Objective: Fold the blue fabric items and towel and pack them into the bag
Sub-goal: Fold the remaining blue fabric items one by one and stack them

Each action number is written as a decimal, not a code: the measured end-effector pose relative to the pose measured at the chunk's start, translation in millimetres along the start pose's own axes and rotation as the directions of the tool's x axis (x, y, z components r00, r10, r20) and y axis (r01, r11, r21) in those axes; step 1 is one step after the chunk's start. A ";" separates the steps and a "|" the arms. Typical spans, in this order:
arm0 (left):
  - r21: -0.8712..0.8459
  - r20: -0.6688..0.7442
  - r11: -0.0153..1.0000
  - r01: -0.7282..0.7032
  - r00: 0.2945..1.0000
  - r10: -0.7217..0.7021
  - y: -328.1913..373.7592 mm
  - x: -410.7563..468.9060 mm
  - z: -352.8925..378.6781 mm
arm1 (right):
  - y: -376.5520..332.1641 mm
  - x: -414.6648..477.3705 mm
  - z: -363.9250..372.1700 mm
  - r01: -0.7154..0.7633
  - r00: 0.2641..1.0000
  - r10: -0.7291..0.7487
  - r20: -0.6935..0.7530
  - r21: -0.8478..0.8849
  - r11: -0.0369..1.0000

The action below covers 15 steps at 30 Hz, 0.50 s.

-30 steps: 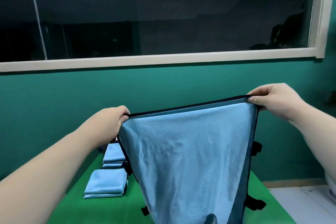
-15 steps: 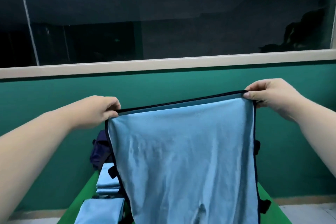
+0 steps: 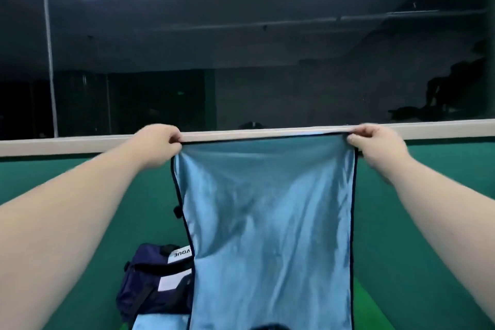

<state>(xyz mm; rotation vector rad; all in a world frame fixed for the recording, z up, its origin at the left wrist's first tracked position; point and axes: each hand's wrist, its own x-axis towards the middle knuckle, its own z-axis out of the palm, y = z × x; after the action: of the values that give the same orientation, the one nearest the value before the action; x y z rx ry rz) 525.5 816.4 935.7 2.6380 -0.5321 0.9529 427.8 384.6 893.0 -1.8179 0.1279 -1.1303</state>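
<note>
A light blue fabric item [image 3: 267, 222] with dark piping hangs flat in front of me, held high by its top corners. My left hand [image 3: 158, 146] pinches the top left corner and my right hand [image 3: 375, 146] pinches the top right corner. Small black tabs stick out along its left edge. A navy bag [image 3: 150, 284] with white panels sits on the green table at the lower left, partly hidden behind the fabric. The edge of a folded light blue item [image 3: 158, 323] shows just in front of the bag.
A green wall [image 3: 53, 182] with a pale sill [image 3: 267, 132] and a dark window stands close behind the table. A strip of bright green table [image 3: 367, 305] shows at the lower right of the hanging fabric.
Both hands have lifted the fabric higher and levelled its top edge. The view has tilted up, so the bag shows more and the folded stacks have dropped nearly out of view.
</note>
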 end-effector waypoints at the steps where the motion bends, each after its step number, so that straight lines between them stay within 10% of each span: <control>1: 0.006 -0.025 1.000 -0.002 1.000 0.003 0.0 -4.0 -9.5 | -10.9 -0.3 -2.2 0.040 0.999 -0.040 -0.006 0.033 0.999; 7: -0.028 -0.047 0.996 -0.090 0.995 0.089 -5.1 -69.7 -30.6 | -26.9 -48.3 -39.3 0.060 0.996 -0.074 0.056 0.213 0.975; 15: -0.185 0.368 0.973 -0.135 0.909 0.196 -8.2 -212.8 15.8 | 27.5 -191.1 -106.4 -0.256 0.894 0.132 0.429 0.246 0.935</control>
<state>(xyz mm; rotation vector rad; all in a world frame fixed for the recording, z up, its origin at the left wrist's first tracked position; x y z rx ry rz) 385.9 869.4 783.1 2.6730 -0.8950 0.4049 251.0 398.7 762.1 -1.6843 -0.0979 -0.5738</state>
